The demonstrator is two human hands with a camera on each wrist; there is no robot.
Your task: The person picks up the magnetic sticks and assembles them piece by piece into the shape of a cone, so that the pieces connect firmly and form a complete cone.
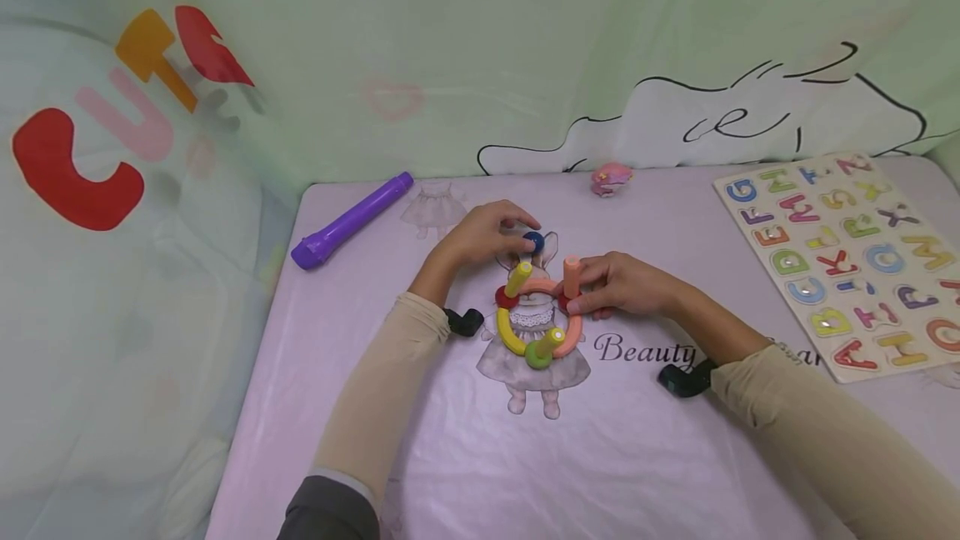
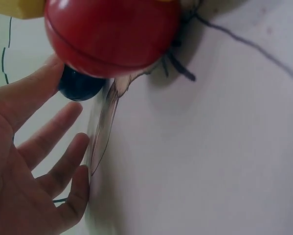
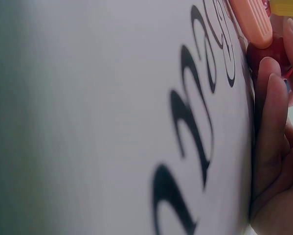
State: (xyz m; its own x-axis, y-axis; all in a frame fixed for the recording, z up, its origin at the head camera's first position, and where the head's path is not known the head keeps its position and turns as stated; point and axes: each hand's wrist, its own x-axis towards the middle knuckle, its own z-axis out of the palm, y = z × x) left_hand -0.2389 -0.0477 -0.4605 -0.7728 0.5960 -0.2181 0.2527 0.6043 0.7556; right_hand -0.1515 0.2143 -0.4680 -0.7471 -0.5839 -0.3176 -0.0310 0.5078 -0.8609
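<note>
In the head view, a ring of curved yellow and peach pieces (image 1: pixel 511 335) lies on the table. Balls join it: a red ball (image 1: pixel 507 297) at left, another red ball (image 1: pixel 564 302) at right and a green ball (image 1: pixel 537 355) in front. Yellow and peach sticks (image 1: pixel 572 276) stand up from them. Beyond the ring, my left hand (image 1: pixel 486 233) pinches a dark blue ball (image 1: pixel 533 242); the left wrist view shows thumb against the ball (image 2: pixel 80 87), other fingers spread. My right hand (image 1: pixel 628 283) pinches the right red ball (image 3: pixel 264 55) under the peach stick.
A purple toy microphone (image 1: pixel 351 222) lies at the back left. At the back edge sits a small pink object (image 1: pixel 611 178). An alphabet puzzle board (image 1: pixel 847 265) lies at right. A green curtain (image 1: pixel 450 48) hangs behind the table (image 1: pixel 570 473).
</note>
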